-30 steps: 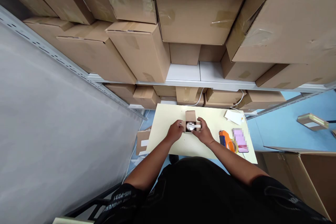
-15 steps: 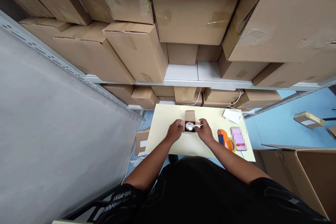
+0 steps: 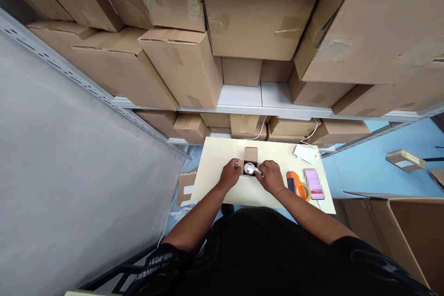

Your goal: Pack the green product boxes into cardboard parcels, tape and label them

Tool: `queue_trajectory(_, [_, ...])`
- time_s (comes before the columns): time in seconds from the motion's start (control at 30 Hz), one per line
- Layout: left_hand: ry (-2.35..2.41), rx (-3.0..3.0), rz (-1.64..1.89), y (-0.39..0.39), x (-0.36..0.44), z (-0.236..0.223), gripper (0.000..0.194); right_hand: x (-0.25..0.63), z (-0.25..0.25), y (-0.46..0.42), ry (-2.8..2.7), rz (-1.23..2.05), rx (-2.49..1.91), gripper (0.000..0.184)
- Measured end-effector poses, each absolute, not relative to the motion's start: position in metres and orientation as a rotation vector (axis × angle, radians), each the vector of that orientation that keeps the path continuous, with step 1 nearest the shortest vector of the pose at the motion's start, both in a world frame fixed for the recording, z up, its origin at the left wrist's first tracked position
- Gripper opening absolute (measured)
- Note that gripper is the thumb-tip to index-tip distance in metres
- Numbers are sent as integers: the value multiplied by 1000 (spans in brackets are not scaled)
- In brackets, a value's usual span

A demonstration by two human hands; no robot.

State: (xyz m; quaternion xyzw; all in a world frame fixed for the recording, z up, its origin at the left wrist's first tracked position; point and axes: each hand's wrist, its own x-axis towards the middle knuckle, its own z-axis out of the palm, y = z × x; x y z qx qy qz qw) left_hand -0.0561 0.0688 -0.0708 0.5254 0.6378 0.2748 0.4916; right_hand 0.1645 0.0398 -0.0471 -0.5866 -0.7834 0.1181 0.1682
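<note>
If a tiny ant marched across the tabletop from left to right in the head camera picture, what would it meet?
Left hand → small open box with a shiny round thing inside → right hand → orange tape dispenser → purple thing, maybe a phone, pixelated.

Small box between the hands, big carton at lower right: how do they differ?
The big carton looks far larger than the small box. The small box is on the table; the big carton stands off it, to the right. The small box shows a shiny round object inside; the big carton's visible inside is bare cardboard. Both are open brown cardboard.
</note>
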Motion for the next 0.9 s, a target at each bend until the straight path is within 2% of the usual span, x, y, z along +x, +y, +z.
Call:
queue_trajectory(0.3, [1554, 1271, 665, 68, -57, -66, 34, 157, -60, 38, -2249, 278, -1751, 24])
queue_trajectory(0.57, [1551, 1323, 652, 71, -60, -63, 33, 156, -63, 38, -2190, 321, -1657, 19])
queue_trajectory(0.9, [1552, 1388, 650, 74, -59, -64, 39, 149, -64, 50, -1694, 814, -1727, 11])
